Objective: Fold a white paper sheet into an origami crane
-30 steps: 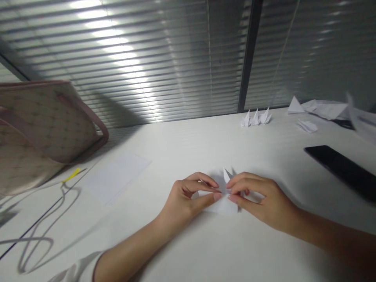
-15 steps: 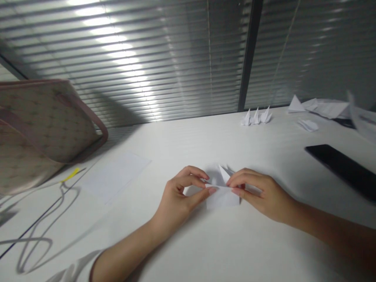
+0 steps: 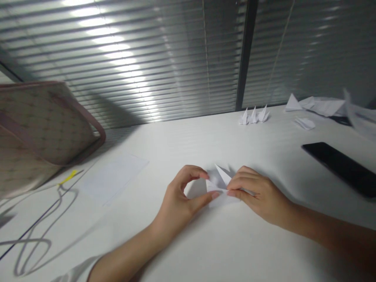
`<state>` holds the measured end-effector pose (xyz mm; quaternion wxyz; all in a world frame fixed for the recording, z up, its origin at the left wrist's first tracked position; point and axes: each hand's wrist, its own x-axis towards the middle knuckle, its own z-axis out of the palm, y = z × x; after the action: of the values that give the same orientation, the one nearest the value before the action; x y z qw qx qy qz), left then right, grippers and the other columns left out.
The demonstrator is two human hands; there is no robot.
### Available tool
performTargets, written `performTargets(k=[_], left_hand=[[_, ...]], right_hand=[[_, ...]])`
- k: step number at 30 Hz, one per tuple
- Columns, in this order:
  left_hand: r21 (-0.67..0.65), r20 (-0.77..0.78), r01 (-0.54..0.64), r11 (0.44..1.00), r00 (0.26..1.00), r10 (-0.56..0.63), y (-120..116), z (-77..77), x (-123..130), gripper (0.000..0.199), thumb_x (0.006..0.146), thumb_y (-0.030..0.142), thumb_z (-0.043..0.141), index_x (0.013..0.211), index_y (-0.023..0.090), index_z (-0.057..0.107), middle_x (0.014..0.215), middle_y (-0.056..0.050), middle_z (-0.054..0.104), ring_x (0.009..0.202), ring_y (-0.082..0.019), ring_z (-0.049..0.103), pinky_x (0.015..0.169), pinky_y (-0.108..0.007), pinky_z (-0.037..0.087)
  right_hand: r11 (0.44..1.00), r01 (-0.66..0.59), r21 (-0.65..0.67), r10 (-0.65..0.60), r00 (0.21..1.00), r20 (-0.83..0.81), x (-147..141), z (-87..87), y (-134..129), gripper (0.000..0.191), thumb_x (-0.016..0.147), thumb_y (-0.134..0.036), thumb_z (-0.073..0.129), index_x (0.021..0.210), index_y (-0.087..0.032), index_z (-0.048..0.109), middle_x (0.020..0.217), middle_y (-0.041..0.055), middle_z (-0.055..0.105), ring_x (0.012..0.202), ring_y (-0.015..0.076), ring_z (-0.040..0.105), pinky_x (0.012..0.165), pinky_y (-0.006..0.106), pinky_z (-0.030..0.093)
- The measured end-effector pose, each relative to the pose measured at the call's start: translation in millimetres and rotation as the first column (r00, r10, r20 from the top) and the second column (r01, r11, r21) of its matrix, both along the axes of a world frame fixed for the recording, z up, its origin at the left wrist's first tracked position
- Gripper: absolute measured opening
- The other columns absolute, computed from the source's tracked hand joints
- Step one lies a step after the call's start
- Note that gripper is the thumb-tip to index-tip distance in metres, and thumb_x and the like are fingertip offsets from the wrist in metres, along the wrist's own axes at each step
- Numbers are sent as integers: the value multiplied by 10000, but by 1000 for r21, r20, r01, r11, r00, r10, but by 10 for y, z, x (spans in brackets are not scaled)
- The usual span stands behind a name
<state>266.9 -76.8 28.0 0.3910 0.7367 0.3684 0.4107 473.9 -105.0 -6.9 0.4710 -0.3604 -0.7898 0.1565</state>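
Observation:
A folded white paper piece with pointed flaps stands up from the white table between my hands. My left hand pinches its left side between thumb and fingertips. My right hand grips its right side, with the fingers curled over the paper and partly hiding it. The two hands nearly meet at the middle of the fold. The lower part of the paper sits close to the tabletop, and I cannot tell whether it touches.
A beige patterned bag with a pink trim leans at the left. A flat white sheet lies beside it. Several small paper folds stand at the back. A black phone and loose paper lie to the right.
My hands have drawn closer around the paper. Its pointed flap now leans further right, and less of the lower paper shows. The whole view has shifted slightly.

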Motion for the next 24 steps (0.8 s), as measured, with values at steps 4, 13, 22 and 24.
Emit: performTargets(k=[4, 13, 22, 24], left_hand=[[37, -46, 12, 999, 999, -11, -15, -6, 1, 85, 730, 221, 756, 809, 229, 726, 1041, -59, 587, 1008, -207, 576, 925, -343, 419], [205, -111, 38, 978, 994, -15, -20, 28, -38, 46, 747, 190, 744, 739, 235, 749, 1004, -54, 602, 945, -191, 591, 888, -332, 461], [21, -62, 92, 996, 994, -91, -123, 20, 85, 34, 798, 193, 689, 770, 209, 700, 908, -35, 629, 863, -159, 603, 789, -273, 458], [-17, -11, 115, 993, 993, -115, -127, 16, 95, 25, 780, 184, 701, 792, 198, 683, 916, -38, 629, 882, -164, 602, 824, -286, 448]], right_hand=[[999, -33, 11, 33, 999, 12, 1, 6, -3, 102, 884, -164, 587, 794, -199, 618, 743, 9, 659, 736, 153, 540, 683, 300, 451], [998, -54, -12, 55, 998, 43, 26, 11, -8, 114, 902, -175, 555, 812, -205, 617, 752, 10, 662, 750, 157, 544, 681, 303, 442], [992, 115, 44, -120, 985, 123, -82, 113, -96, 85, 843, -236, 660, 773, -235, 611, 727, -27, 665, 807, 171, 568, 776, 358, 341], [996, 87, -9, -86, 994, 65, -82, 121, -95, 138, 863, -215, 629, 729, -227, 600, 670, -38, 628, 719, 144, 555, 720, 327, 356]])
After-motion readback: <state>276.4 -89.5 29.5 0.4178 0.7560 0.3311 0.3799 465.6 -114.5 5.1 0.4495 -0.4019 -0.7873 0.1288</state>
